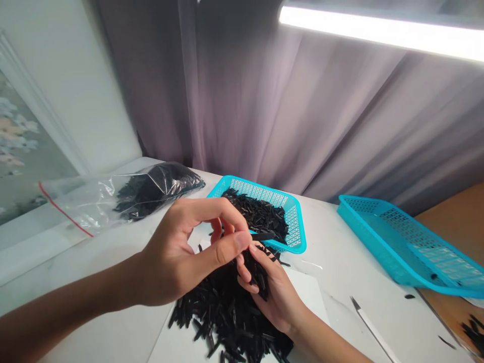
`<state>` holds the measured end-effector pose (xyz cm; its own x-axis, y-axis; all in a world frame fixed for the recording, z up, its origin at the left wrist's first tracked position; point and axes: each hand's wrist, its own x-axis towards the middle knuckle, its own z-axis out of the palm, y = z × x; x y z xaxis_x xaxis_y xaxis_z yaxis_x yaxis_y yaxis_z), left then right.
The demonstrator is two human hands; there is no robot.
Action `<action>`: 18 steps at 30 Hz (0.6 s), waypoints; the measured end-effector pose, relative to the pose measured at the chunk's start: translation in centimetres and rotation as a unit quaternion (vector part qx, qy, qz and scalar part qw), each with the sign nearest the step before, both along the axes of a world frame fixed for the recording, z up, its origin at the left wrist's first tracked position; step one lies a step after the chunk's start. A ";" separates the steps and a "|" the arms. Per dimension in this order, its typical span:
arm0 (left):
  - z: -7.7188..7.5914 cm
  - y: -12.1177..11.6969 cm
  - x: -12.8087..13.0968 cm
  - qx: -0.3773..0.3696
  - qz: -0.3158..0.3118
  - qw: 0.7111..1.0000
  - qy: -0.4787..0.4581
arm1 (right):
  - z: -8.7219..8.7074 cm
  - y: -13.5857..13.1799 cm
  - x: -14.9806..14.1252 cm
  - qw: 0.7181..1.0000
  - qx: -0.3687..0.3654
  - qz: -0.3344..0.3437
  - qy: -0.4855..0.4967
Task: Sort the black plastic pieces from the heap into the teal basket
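Note:
My left hand [189, 249] is pinched, with thumb and fingertips closed on one flat black strip [263, 236] that points to the right. Just below it, my right hand [278, 290] curls around a bunch of similar black strips [257, 275] in its palm. The fingertips of both hands are very close together, and I cannot tell whether they touch. Beneath the hands, a loose heap of black strips [230, 322] is spread on a white sheet [166, 338]. What these strips are made of cannot be made out.
A blue perforated basket [298, 227] full of black strips stands behind my hands. Left of it lies a clear zip bag [102, 194] with more strips inside. At right are a second blue basket [378, 247] and a slim pointed knife [372, 327]. A curtain hangs behind the table.

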<state>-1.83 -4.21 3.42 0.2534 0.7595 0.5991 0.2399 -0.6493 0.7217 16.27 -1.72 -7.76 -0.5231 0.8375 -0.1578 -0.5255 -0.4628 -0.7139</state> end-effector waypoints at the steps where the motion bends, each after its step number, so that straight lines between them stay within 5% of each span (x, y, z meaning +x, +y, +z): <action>1: 0.0 0.0 0.0 0.005 0.004 1.000 0.001 | 0.0 0.0 0.0 1.000 0.000 0.001 0.000; 18: 3.4 -1.5 -4.3 0.136 0.114 0.983 -0.043 | -1.7 0.9 -0.1 0.998 0.031 0.000 -0.052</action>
